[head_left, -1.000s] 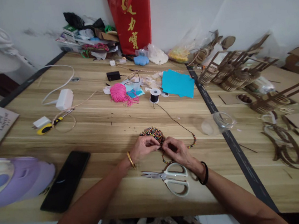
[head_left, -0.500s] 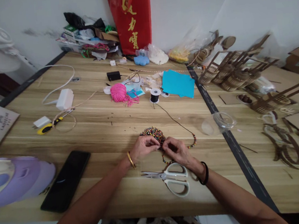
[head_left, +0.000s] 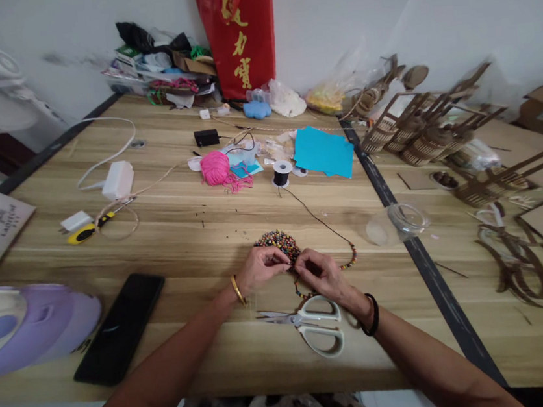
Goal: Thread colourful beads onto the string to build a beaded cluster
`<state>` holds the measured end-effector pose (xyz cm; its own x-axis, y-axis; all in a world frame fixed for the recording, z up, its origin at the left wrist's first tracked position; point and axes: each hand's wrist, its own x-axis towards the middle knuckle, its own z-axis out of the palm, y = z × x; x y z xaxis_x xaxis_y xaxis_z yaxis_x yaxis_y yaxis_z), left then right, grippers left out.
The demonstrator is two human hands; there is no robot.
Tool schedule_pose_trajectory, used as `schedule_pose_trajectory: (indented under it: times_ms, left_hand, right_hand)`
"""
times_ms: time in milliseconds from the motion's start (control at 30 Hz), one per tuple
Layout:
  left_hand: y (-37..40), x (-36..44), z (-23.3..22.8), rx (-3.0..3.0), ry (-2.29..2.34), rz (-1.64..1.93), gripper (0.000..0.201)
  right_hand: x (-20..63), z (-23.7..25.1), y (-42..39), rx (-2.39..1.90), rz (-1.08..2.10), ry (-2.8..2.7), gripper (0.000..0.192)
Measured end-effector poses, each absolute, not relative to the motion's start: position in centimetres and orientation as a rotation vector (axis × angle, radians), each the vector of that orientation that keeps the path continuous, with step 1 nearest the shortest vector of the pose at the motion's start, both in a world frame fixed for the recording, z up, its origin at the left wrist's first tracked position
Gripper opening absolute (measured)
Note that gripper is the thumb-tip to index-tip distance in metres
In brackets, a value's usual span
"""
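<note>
A heap of small multicoloured beads (head_left: 275, 239) lies on the table, partly behind my hands. My left hand (head_left: 264, 266) is at its near side, thumb and fingertips pinched; what lies between them is too small to tell. Close beside it, fingertips almost meeting, my right hand (head_left: 319, 272) pinches what looks like the end of a beaded cord. Strung beads (head_left: 353, 254) show beyond the right hand, and more hang below its fingers. The black cord (head_left: 319, 216) runs back to a white spool (head_left: 282, 173). Below my hands lie scissors (head_left: 304, 320) with white handles, blades pointing left.
A black phone (head_left: 119, 328) and a purple-and-white container (head_left: 44, 321) are at the left. Pink yarn (head_left: 216, 168) and blue sheets (head_left: 323, 152) lie farther back. A clear round container (head_left: 408, 219) sits right of the beads, near woven baskets (head_left: 420, 134).
</note>
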<state>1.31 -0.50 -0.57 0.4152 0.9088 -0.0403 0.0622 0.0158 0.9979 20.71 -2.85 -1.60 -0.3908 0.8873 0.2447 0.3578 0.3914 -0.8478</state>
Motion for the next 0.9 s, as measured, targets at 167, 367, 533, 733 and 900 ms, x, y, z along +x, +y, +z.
schedule_pose_trajectory:
  times_ms: [167,367,533,733,900]
  left_hand:
    - [-0.51,1.34,-0.66,1.422,0.943,0.844,0.009]
    - [-0.49,1.28,-0.62,1.440,0.942,0.834,0.009]
    - [-0.52,1.24,-0.50,1.445,0.954,0.827,0.011]
    - [-0.51,1.29,-0.53,1.437,0.953,0.827,0.012]
    - [-0.48,1.28,-0.56,1.441,0.949,0.824,0.013]
  right_hand:
    - [20.64,-1.36,-2.92,-1.083,0.947,-1.930,0.018]
    - [20.66,-1.43,-2.93,-1.076,0.965,-1.913,0.019]
    - [20.72,-1.54,-2.92,-1.076,0.952,-1.912,0.019]
    - [20.64,-1.42,-2.93,-1.080,0.964,-1.896,0.020]
    - [20.66,-1.38,-2.87,-1.078,0.961,-1.906,0.020]
